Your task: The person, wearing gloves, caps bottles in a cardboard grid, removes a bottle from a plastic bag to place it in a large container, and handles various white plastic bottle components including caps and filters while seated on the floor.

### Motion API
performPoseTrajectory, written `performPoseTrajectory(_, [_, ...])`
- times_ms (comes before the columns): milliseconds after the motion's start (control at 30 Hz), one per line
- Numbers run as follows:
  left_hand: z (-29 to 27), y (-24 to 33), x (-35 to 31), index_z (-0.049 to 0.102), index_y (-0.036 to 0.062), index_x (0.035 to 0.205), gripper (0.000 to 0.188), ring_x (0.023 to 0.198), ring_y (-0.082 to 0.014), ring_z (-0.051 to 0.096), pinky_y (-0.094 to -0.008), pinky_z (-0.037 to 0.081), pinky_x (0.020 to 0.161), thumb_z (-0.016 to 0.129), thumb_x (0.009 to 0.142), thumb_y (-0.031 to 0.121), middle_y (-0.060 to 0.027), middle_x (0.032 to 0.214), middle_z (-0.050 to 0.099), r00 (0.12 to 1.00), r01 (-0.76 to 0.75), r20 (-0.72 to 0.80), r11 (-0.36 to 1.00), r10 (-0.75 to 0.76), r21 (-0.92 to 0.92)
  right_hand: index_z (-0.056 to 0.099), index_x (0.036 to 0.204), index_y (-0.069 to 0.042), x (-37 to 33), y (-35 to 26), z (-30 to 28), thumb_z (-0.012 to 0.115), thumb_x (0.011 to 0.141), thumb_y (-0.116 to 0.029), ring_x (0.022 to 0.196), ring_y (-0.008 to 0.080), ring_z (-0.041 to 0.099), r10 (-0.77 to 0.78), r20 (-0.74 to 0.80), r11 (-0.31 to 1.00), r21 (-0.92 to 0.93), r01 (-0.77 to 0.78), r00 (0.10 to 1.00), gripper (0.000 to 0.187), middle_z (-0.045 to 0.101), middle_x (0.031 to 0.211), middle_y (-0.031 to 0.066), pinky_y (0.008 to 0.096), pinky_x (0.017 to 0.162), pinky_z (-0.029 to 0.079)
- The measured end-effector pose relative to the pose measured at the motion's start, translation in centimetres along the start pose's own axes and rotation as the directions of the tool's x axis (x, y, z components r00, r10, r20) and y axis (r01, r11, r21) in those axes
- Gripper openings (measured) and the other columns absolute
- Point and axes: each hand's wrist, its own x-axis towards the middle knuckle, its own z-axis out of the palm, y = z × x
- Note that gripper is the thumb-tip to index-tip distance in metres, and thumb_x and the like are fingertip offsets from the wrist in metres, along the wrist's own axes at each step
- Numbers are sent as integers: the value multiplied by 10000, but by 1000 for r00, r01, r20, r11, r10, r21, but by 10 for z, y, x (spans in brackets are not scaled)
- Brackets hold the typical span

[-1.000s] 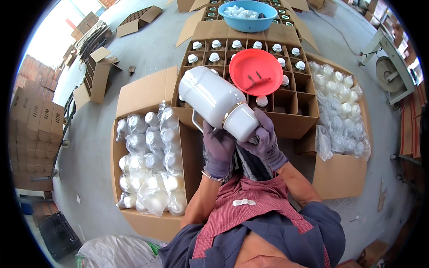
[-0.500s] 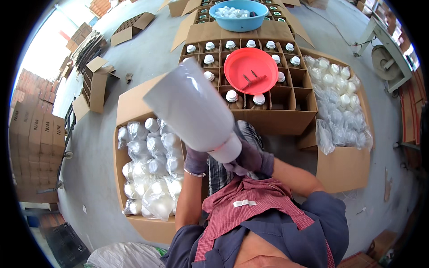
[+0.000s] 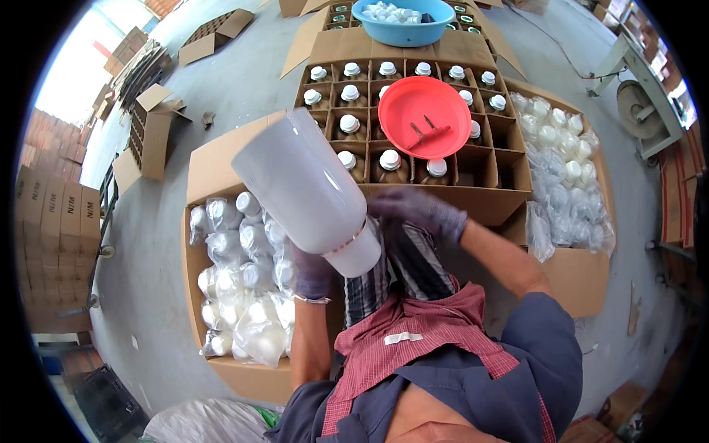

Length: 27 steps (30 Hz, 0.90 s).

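Note:
A large translucent white bottle-shaped vessel (image 3: 303, 181) with a short neck slants before me, its wide end up and to the left, its neck low. My left hand (image 3: 313, 275), in a dark purple glove, grips it from behind near the neck; most of those fingers are hidden. On its other side my right hand (image 3: 419, 210), gloved alike, reaches left with fingers stretched, their tips close to the vessel's wall. Whether they touch it I cannot tell. Just beyond is a divided carton (image 3: 473, 198) of brown bottles with white caps (image 3: 391, 160).
A red bowl (image 3: 399, 96) holding dark pointed tools rests on the bottles. Behind it stands a blue basin (image 3: 402, 33) of white caps. Cartons of plastic-wrapped white items flank me: a left carton (image 3: 193, 295) and a right carton (image 3: 569, 269). Stacked cartons (image 3: 55, 244) line the far left.
My right hand has left the vessel's neck and moved up and right toward the carton's front. The vessel, still in my left hand, has shifted slightly left.

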Motion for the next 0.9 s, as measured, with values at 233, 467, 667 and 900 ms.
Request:
performPoseTrajectory(233, [-37, -37, -34, 640, -2, 1087, 314, 820, -217, 673, -342, 532, 730, 498, 998, 262, -143, 934, 703, 803, 594, 248, 763, -542, -257, 596, 1180, -120, 36, 98, -121, 607, 862, -213, 1047, 297, 605, 333, -196, 102, -965, -242, 922, 331, 609, 1120, 126, 394, 832, 531])
performPoseTrajectory(467, [-37, -17, -36, 635, -29, 1095, 350, 848, -222, 654, -352, 503, 742, 449, 993, 250, -138, 954, 693, 896, 289, 334, 955, -294, 64, 627, 940, -62, 23, 90, -128, 618, 849, -247, 732, 174, 629, 634, -263, 720, 544, -431, 727, 206, 632, 765, 43, 336, 706, 524])
performPoseTrajectory(667, [-38, -70, -31, 600, -30, 1175, 356, 948, -251, 653, -360, 501, 824, 512, 947, 228, -152, 1054, 682, 832, 264, 533, 955, -154, -137, 588, 867, -133, 11, -67, -54, 677, 787, -121, 963, 209, 604, -417, 210, 742, -483, 465, 884, 120, 607, 970, 25, 381, 917, 496])
performPoseTrajectory(900, [-23, -48, -15, 614, 14, 1173, 332, 980, -261, 647, -364, 501, 859, 595, 923, 230, -136, 1094, 671, 723, 484, 640, 851, -259, -203, 559, 842, -105, 9, -83, -29, 669, 697, -142, 1026, 251, 578, -485, 504, 445, -562, 698, 715, 185, 564, 1049, 65, 465, 1023, 452])
